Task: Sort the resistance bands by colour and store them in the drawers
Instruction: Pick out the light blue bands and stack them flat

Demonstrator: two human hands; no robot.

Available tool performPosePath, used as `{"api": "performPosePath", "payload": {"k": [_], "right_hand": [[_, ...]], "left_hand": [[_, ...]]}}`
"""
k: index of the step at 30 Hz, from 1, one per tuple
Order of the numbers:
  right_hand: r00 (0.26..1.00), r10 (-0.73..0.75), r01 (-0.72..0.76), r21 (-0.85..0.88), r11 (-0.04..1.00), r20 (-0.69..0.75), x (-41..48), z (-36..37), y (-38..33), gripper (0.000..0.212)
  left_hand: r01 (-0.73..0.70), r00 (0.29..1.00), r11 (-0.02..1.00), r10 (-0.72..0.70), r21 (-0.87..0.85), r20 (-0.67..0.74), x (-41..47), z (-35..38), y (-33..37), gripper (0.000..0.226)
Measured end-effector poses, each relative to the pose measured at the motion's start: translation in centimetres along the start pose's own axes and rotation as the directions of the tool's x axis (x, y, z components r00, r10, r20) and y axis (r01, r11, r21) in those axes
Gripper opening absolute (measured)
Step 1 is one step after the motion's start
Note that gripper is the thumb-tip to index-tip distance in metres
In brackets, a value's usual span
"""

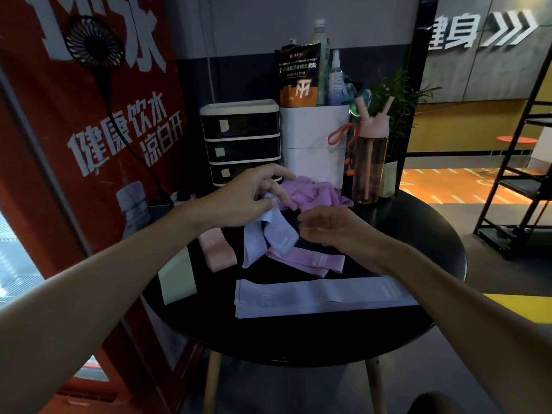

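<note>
My left hand [257, 194] pinches the top of a light blue resistance band [268, 237], which hangs folded above the round black table [373, 333]. My right hand [328, 227] hovers just right of that band with loosely curled fingers, holding nothing. A heap of purple bands [313, 192] lies behind the hands. One purple band [310, 261] lies flat under the blue one. A long pale blue band [319, 297] lies near the front edge. A pink band [218, 249] and a pale green band [177, 277] lie at the left. The black three-drawer unit [242, 144] stands at the back, all drawers closed.
A white bin [313, 144] with a pouch and spray bottles stands right of the drawers. A pink-lidded drinking bottle [369, 162] and a potted plant [394, 115] stand at the back right. A red banner [89, 130] borders the left; a black shelf frame [513, 180] stands at the right.
</note>
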State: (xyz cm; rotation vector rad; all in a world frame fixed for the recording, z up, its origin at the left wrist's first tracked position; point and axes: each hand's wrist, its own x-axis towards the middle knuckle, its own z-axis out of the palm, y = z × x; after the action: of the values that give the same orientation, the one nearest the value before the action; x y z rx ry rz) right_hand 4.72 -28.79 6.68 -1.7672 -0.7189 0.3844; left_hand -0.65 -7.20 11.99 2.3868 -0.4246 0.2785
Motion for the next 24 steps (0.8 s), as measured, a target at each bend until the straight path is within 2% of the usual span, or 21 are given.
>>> {"api": "performPosePath", "payload": {"k": [5, 11, 14, 18, 21, 24], "right_hand": [[1.000, -0.016, 0.016, -0.117, 0.993, 0.001, 0.8, 0.6, 0.7, 0.064], [0.994, -0.032, 0.029, 0.034, 0.999, 0.108, 1.1, 0.9, 0.6, 0.074], [0.992, -0.059, 0.053, 0.054, 0.997, 0.112, 0.8, 1.3, 0.6, 0.062], [0.996, -0.086, 0.086, 0.025, 0.996, 0.012, 0.5, 1.7, 0.7, 0.040], [0.991, -0.119, 0.117, -0.048, 0.992, -0.055, 0.2, 2.2, 0.6, 0.018], [0.982, -0.127, 0.112, -0.107, 0.988, -0.141, 0.0, 2.5, 0.5, 0.010]], "left_hand": [[-0.038, 0.999, 0.999, 0.039, -0.002, 0.023, 0.2, 0.1, 1.0, 0.051], [-0.088, 0.994, 0.994, 0.092, -0.057, 0.054, 0.4, 0.3, 1.4, 0.051], [-0.091, 0.995, 0.992, 0.094, -0.090, 0.036, 0.2, 0.3, 1.5, 0.052], [-0.094, 0.995, 0.992, 0.095, -0.083, 0.014, 0.2, 0.5, 1.4, 0.055], [-0.091, 0.996, 0.986, 0.090, -0.142, -0.012, 0.1, 0.8, 1.4, 0.053], [-0.085, 0.996, 0.984, 0.081, -0.159, -0.031, 0.0, 1.0, 1.2, 0.051]]}}
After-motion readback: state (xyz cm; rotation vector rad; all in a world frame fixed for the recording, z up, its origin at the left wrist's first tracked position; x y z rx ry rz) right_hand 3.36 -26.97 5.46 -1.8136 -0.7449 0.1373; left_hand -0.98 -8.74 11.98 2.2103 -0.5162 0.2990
